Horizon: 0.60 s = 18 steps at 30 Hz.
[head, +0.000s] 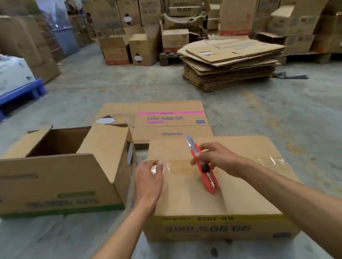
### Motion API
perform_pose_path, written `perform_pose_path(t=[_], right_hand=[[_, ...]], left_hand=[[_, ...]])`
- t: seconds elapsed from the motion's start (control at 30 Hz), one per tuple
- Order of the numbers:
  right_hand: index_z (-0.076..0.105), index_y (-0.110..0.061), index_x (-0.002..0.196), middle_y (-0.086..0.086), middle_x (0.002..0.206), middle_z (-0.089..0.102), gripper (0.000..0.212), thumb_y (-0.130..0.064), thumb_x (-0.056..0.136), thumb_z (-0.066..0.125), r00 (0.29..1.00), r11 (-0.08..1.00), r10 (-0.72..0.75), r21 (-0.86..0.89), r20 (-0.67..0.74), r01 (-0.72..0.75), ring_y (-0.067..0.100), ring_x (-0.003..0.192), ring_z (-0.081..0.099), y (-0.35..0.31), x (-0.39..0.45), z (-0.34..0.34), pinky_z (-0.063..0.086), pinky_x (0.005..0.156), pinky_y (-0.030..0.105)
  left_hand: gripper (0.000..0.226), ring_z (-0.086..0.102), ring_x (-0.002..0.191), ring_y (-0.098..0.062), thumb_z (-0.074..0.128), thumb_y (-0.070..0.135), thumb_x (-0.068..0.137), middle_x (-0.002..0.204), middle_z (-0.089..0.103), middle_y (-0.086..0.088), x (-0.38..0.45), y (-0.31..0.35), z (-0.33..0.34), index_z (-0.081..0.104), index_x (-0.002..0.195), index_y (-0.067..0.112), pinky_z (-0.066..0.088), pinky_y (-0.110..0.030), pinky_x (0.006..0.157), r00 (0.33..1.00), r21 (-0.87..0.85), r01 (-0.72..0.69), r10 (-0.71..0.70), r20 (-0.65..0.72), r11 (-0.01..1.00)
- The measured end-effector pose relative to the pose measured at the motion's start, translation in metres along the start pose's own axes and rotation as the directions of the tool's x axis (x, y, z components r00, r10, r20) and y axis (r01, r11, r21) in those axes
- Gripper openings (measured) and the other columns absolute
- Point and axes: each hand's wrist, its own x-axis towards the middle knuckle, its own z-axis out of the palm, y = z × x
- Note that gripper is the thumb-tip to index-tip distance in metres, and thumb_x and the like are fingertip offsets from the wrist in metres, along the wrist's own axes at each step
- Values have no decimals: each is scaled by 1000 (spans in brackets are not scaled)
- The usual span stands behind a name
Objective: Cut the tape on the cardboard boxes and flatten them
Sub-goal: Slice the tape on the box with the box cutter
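The sealed box (215,188) sits on the floor (285,110) right in front of the person, its top flaps closed and a strip of clear tape (176,167) running across them from the left edge to the right. The left hand (148,182) lies flat on the box's top left corner, fingers spread over the tape end, holding nothing, only pressing down. The right hand (216,158) has its grip closed round a red knife (202,165), blade out and pointing up and away, clear of the cardboard. The box looks light and probably empty, so it would likely slide or twist under the blade unless pinned as it is now. The corrugated panels seem stiff along the faces but weak at the seam, where the flaps may sag under pressure, so a shallow cut should do. The tape is thin, glossy and slick, poor to pull by hand. To flatten, the flap edges and corners look the best places to hold. An open box (54,172) stands just to the left, flat sheets (171,119) lie beyond, and a stack (230,65) stands farther off.
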Motion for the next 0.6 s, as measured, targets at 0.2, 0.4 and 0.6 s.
perform_pose_path(t=[0.2, 0.4, 0.6], right_hand=[[74, -10, 110, -1, 89, 71, 19, -9, 91, 69, 988, 982, -149, 114, -35, 152, 8, 79, 61, -31, 14, 30, 46, 67, 25], [71, -23, 118, 0, 97, 75, 28, -31, 91, 70, 975, 985, -169, 20, -141, 173, 13, 81, 59, -61, 33, 60, 41, 67, 28], [17, -48, 154, -8, 166, 14, 73, -70, 90, 46, 994, 660, 60, -751, 93, 31, 24, 152, 12, -17, 49, 65, 18, 118, 46]], left_hand=[[58, 69, 104, -23, 23, 53, 104, 105, 74, -6, 18, 5, -19, 65, 120, 16, 53, -36, 93, 771, -356, 344, -45, 635, 869], [45, 58, 59, -18, 33, 51, 102, 73, 57, -3, 40, -6, -45, 54, 96, 11, 55, -34, 62, 664, -507, 569, 2, 747, 648], [29, 55, 50, -21, 54, 30, 100, 82, 56, -14, 53, -40, -56, 46, 117, 8, 53, -34, 55, 825, -411, 414, -144, 546, 812]])
